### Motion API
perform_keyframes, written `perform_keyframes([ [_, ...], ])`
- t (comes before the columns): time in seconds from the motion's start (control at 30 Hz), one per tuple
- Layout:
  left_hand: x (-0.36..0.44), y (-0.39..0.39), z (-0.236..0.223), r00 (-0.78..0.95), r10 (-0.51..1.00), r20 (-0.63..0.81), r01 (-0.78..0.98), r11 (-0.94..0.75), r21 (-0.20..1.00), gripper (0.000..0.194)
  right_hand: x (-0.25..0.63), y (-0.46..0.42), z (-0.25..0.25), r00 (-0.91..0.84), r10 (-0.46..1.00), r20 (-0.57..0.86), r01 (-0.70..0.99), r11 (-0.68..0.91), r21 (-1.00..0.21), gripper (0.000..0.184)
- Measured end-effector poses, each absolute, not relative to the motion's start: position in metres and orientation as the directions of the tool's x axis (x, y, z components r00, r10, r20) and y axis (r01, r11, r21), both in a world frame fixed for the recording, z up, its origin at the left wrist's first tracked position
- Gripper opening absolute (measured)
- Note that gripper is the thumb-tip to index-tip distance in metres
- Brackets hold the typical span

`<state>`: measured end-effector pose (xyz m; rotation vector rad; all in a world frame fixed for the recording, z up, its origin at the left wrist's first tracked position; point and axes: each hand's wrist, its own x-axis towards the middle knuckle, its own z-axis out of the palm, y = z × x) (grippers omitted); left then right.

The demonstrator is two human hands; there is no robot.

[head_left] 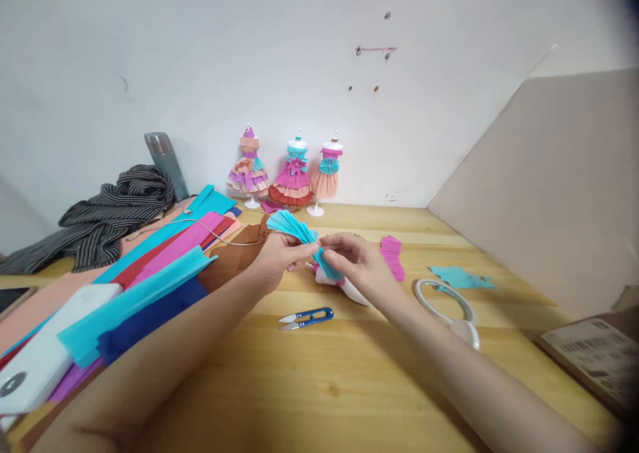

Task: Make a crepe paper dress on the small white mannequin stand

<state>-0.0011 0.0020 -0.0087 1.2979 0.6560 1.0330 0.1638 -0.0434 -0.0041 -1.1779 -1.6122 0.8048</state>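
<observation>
The pleated turquoise paper (289, 223) is up in front of me over the middle of the surface (319, 386), fanned at its far left end and narrowing toward my fingers. My left hand (278, 259) has its grip pinched on the paper, thumb along the near side; my right hand (360, 261) meets the narrowed part with its fingertips, though I can't tell whether that grip is closed on it. Just beneath my hands a white form (355, 292) lies on its side. Nearer me are blue-handled snips (319, 316), points to the left. To the right I see a pink paper strip (392, 258), a turquoise scrap (460, 277) and a roll of tape (419, 295). Three small dressed figures stand by the wall, the middle one in a pink skirt (294, 173). At left, coloured sheets (137, 325) overlap beside a striped cloth (114, 207).
</observation>
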Motion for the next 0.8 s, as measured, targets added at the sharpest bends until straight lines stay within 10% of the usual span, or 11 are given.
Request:
perform_keyframes([
  [0.2,0.004,-0.005,-0.009,0.388,0.918,0.079,-0.230,0.013,0.973,0.040,0.157,-0.052,-0.010,-0.233,0.618,0.750,0.771,0.588,-0.246,0.024],
  [0.33,0.008,-0.011,-0.011,0.413,0.908,0.071,-0.290,0.057,0.955,0.037,0.156,-0.049,-0.017,-0.233,0.562,0.794,0.833,0.536,-0.134,0.017],
  [0.6,0.012,-0.012,-0.019,0.324,0.943,0.078,-0.335,0.037,0.942,0.036,0.153,-0.052,-0.014,-0.103,0.802,0.588,0.662,0.497,-0.561,0.021],
  [0.8,0.015,-0.014,-0.025,0.314,0.943,0.108,-0.360,0.013,0.933,0.037,0.154,-0.043,-0.018,-0.020,0.961,0.274,0.191,0.273,-0.943,0.023],
])
